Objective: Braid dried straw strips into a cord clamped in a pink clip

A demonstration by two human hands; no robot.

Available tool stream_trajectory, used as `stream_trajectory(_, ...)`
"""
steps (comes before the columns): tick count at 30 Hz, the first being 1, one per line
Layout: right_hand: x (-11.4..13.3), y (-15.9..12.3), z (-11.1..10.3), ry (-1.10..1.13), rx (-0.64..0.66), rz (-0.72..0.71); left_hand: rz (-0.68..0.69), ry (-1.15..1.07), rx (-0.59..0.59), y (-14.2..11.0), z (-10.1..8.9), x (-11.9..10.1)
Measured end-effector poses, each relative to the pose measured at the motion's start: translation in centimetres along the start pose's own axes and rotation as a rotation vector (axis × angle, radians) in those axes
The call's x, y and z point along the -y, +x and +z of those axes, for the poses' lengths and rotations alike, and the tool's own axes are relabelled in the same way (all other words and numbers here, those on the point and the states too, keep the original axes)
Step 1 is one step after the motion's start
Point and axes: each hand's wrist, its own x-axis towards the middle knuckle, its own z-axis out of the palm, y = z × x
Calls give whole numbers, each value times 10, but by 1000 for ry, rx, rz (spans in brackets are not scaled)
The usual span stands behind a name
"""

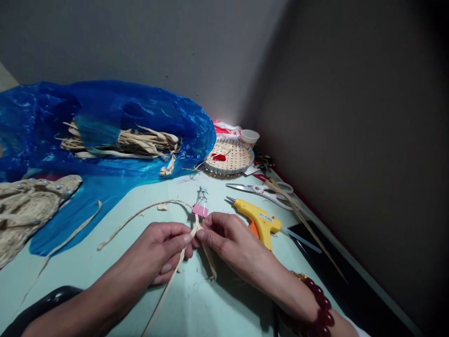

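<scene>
My left hand (171,250) is closed, pinching a pale strip of dried plant fibre (164,292) that runs down toward the bottom edge. Close beside it, my right hand (222,236) is also closed, thumb and fingers on another strand (209,262) of the same fibre, whose loose end hangs below. The strands meet between my fingertips, just under a pink binder clip (200,210). From the clip a thin twisted cord (140,210) curves off to the left across the pale green tabletop. My fingertips hide part of the crossing.
A yellow glue gun (257,217) and white-handled scissors (259,188) lie to the right. Behind are a round woven basket (243,159), a white cup (249,135) and a blue plastic bag (147,107) holding a fibre bundle (147,142). Woven pieces (31,206) sit left.
</scene>
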Motion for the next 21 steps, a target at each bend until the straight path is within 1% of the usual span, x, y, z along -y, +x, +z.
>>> stream_trajectory(4,-3,0,3,-16,-3,12,16,10,5,1,-1,-1)
stream_trajectory(8,0,-1,2,-42,-13,10,-6,40,1,-1,-2,0)
stream_trajectory(13,1,-1,0,-97,-53,2,16,91,-27,-5,-4,-3)
stream_trajectory(18,1,-1,0,-98,-26,5,-13,98,-30,-5,-2,-10)
stream_trajectory(21,6,-2,2,-130,-58,-5,26,146,-83,-5,-2,-12)
